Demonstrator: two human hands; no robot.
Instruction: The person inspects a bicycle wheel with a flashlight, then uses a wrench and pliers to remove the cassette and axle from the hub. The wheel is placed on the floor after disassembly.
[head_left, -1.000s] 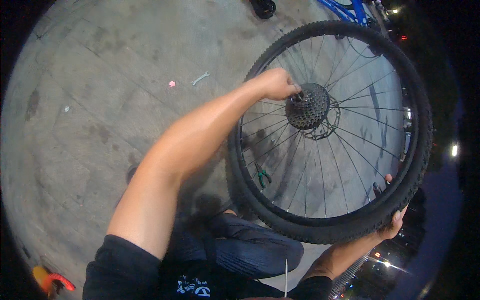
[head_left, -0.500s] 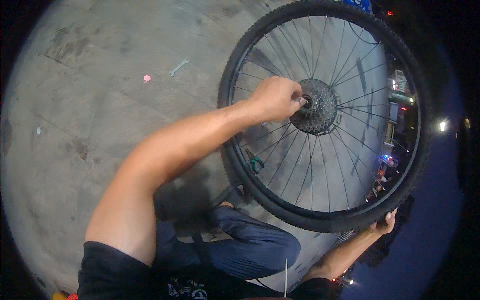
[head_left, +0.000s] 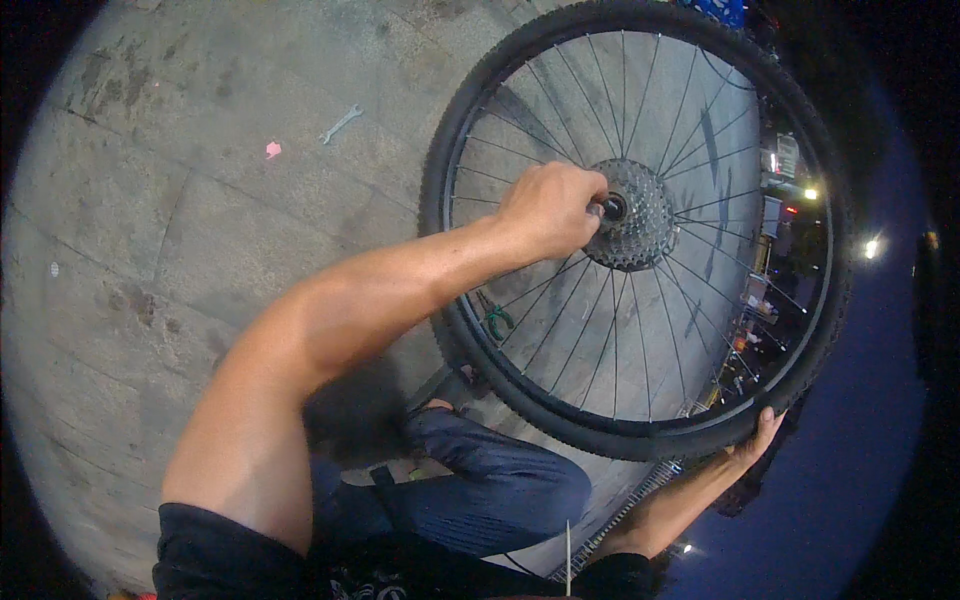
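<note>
The grey ground (head_left: 200, 220) takes up the most of the view, with dark stains here and there. Next in size is the wheel (head_left: 600, 425), which is in the right half, in front of the person, with its toothed side turned to the camera. Its black tyre (head_left: 436, 180) passes near the upper edge of the view. The left arm (head_left: 360, 300) reaches from the lower left, over the near side of the tyre, to the middle of the wheel. Below the wheel one bent leg (head_left: 490, 495) is seen, in dark trousers.

The cassette (head_left: 645, 230) sits at the wheel's centre, around the dark hub end (head_left: 615, 207). The left hand (head_left: 553, 208) is at this hub end; its fingers are bent in toward the thumb, but I cannot tell whether they pinch some part. The right hand (head_left: 752, 445) is at the lower right of the tyre, with the thumb against it; the other fingers are hidden, so their state I cannot tell.

On the ground, well apart from the wheel, lies a wrench (head_left: 342, 125). Green pliers (head_left: 494, 316) are visible through the wheel. The smallest is a pink scrap (head_left: 273, 150), near the wrench.
</note>
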